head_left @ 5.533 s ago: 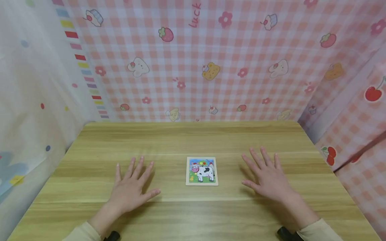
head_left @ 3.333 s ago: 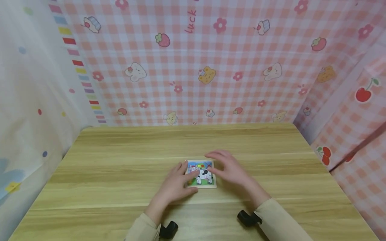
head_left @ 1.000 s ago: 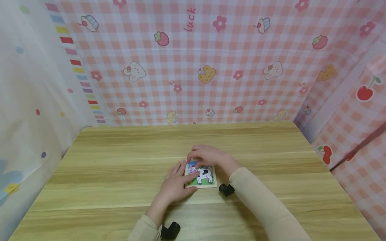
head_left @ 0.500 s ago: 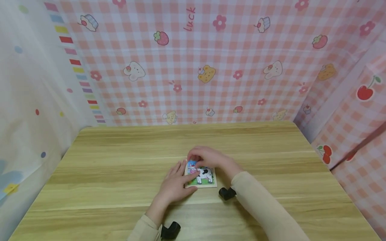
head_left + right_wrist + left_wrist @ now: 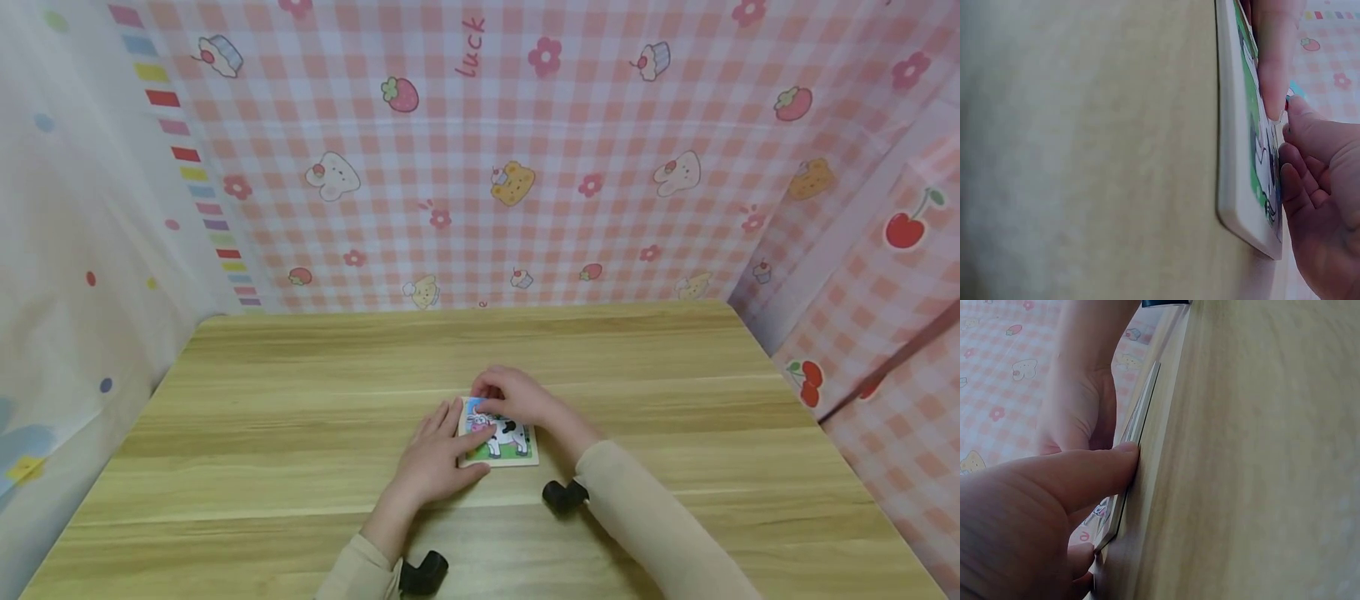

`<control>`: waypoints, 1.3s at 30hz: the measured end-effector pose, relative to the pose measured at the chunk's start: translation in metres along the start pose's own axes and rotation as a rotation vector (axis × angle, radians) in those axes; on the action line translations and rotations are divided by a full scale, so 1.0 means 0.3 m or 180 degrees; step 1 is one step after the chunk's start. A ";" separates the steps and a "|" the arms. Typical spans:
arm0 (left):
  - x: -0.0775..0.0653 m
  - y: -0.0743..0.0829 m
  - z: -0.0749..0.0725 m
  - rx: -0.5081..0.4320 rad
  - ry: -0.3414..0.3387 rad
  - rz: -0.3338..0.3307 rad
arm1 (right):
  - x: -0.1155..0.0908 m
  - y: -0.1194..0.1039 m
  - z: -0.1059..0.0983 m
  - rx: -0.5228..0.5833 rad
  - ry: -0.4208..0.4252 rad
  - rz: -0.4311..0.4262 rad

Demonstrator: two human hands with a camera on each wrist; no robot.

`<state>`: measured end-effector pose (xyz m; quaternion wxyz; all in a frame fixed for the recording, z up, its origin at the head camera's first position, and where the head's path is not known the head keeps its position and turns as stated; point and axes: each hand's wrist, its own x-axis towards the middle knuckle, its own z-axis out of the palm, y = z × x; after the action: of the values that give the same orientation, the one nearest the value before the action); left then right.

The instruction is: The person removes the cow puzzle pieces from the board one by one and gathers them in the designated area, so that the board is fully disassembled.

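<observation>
The left hand (image 5: pixel 1022 515) touches a thin board (image 5: pixel 1142 412) with its thumb (image 5: pixel 1100 472), the right hand (image 5: pixel 1079 409) just beyond.

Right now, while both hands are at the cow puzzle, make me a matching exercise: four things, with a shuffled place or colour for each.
1. Left hand
2. Right hand
3. Cow puzzle
4. Backdrop

A. Pink-and-white checks
B. At the puzzle's far edge
C. Lying on the wood-grain table
D. Along the puzzle's left edge, one finger across its picture

Pairs: 1-D, 2-B, 3-C, 4-A
</observation>
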<state>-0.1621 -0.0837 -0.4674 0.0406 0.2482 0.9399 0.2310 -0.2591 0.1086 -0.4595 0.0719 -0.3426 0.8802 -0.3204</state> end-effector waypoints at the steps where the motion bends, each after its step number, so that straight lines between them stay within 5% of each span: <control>1: 0.000 0.001 -0.001 0.0008 -0.0004 -0.0010 | -0.002 -0.001 0.001 0.0064 0.0008 0.0045; 16: 0.010 -0.011 0.017 0.0005 0.0015 -0.0088 | -0.038 0.016 -0.007 0.0831 0.0375 0.0328; 22: 0.009 -0.008 0.018 -0.0046 0.0054 -0.0101 | -0.110 0.048 -0.033 0.1013 0.0670 0.0404; 28: 0.007 -0.001 0.015 -0.0067 0.0028 -0.0129 | -0.215 -0.007 -0.114 0.1147 0.0906 0.0530; 39: 0.037 -0.016 0.001 -0.0280 0.0168 -0.0166 | -0.325 0.177 -0.156 0.1281 0.1253 0.0441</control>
<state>-0.1738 -0.0819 -0.4695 0.0328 0.2154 0.9357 0.2774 -0.2312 0.2257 -0.4642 -0.0121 -0.1917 0.8173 -0.5433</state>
